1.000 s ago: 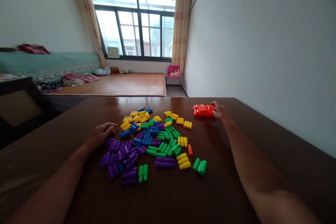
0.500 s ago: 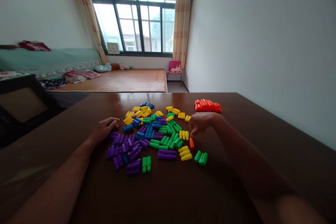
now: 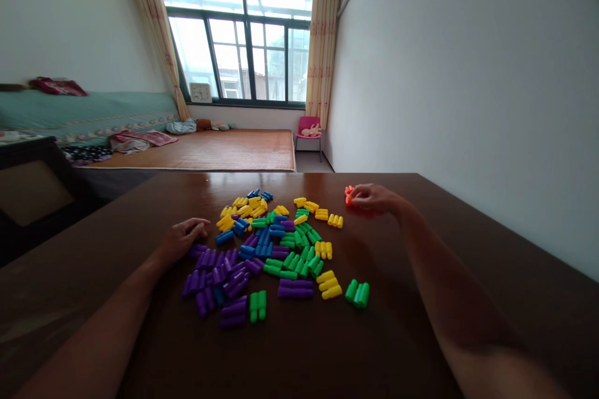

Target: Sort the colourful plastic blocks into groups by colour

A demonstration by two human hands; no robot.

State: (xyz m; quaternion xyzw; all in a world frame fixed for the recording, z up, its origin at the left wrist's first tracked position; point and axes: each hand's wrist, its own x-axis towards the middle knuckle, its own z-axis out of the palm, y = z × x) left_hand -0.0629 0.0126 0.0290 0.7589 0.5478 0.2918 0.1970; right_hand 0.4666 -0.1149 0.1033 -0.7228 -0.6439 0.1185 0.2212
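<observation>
My left hand (image 3: 183, 238) rests on the table at the left of the pile, fingers loosely stretched and holding nothing. Just below it lie purple bullet-shaped plastic pieces (image 3: 218, 259), many joined side by side. At the far right, my right hand (image 3: 374, 197) has its fingers closed at the orange pieces (image 3: 349, 195), covering most of that heap. The orange piece in its fingertips is largely hidden. Between the hands are yellow pieces (image 3: 254, 206), blue pieces (image 3: 264, 242) and green pieces (image 3: 304, 260).
The dark brown table (image 3: 299, 355) is glossy. Nearest me on the right lies a green cluster (image 3: 358, 293). Behind the table are a bed with a woven mat (image 3: 224, 149), a pink chair (image 3: 309, 128) and a window; a white wall (image 3: 468, 75) runs along the right.
My right hand has moved away from me to the orange heap. The single orange piece that lay beside the yellow clusters is gone from there. My left hand stays by the pile.
</observation>
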